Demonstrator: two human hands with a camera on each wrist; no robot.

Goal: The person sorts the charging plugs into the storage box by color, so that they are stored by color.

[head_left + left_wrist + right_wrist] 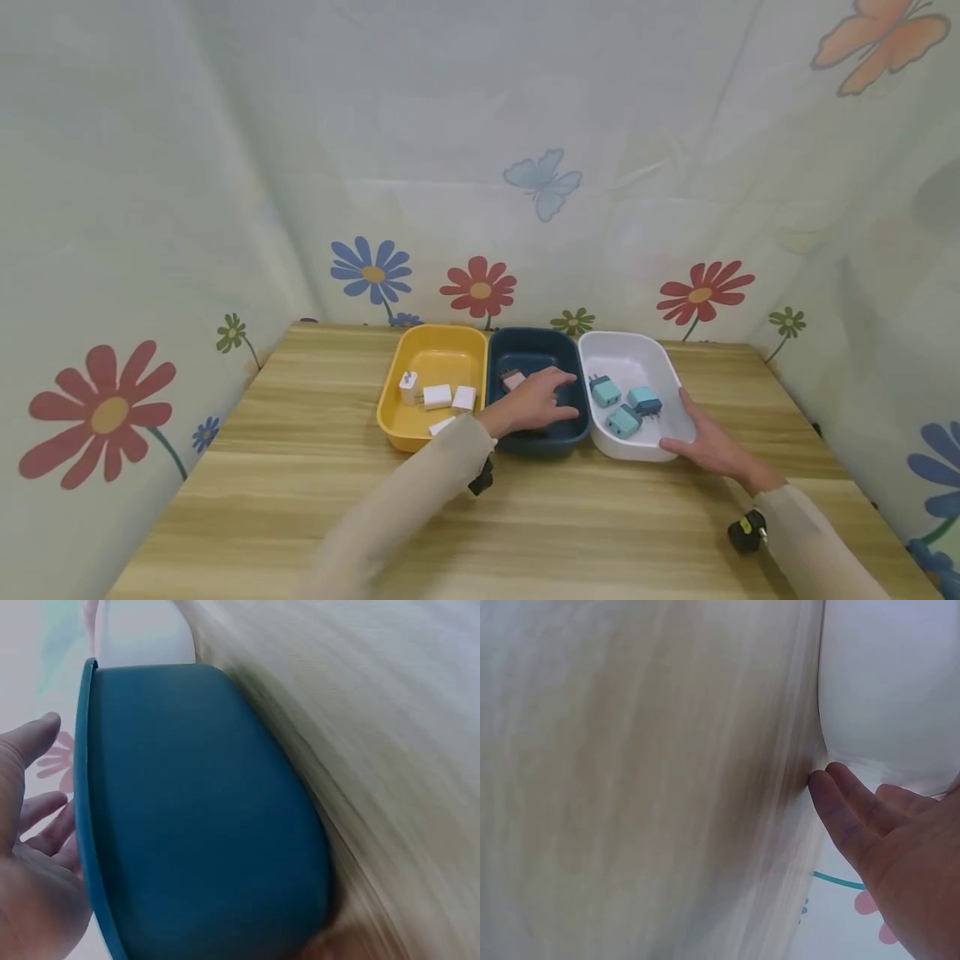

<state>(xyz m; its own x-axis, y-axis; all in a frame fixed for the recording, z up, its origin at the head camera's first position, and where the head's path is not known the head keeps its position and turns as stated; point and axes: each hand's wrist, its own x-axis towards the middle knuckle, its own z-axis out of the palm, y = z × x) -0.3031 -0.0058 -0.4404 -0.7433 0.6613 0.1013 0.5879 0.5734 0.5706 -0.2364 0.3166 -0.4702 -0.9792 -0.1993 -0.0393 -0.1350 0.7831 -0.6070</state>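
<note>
My left hand (536, 402) reaches over the navy bin (536, 446), its fingers and thumb spread with nothing between them. A pink plug charger (513, 380) lies in that bin, partly hidden by the hand. In the left wrist view the palm and spread fingers show beyond the rim of the navy bin (195, 810). My right hand (708, 442) rests against the front right corner of the white bin (637, 452), thumb at the front rim. Its extended fingers lie along the bin's outer side in the right wrist view. Three teal plug chargers (622, 421) are inside.
A yellow bin (408, 437) with several white plug chargers (437, 397) stands left of the navy one. All three bins form a row on the wood-grain table (600, 533), near its back edge. A flower-printed cloth (480, 125) hangs behind and at both sides.
</note>
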